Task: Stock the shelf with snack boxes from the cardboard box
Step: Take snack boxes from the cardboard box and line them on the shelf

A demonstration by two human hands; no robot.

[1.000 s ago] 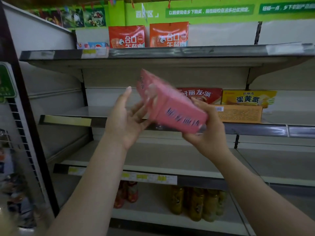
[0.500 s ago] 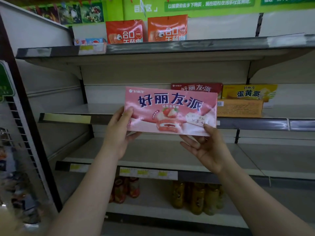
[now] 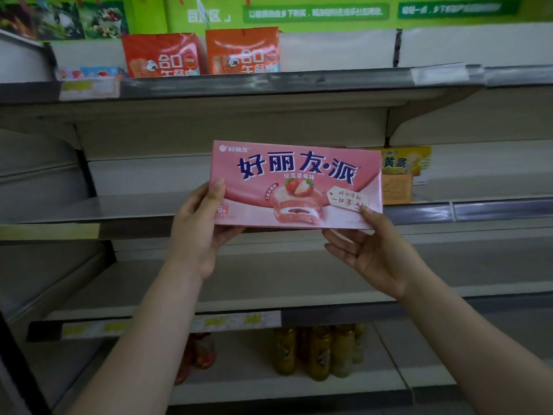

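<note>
A pink snack box with blue lettering and a strawberry cake picture is held upright, face toward me, in front of the middle shelf. My left hand grips its lower left corner, thumb on the front. My right hand holds its lower right corner, thumb on the front and fingers spread beneath. Behind the box's right end stands a yellow snack box on the same shelf. The cardboard box is out of view.
Two orange packs stand on the top shelf. Bottles fill the lowest shelf, with red ones to their left. A shelf lies below my hands. A dark upright frame runs down the left edge.
The pink box turned from tilted edge-on to upright facing me, then moved up and right toward the middle shelf, now hiding the red box behind it. My left hand took hold of its corner.
</note>
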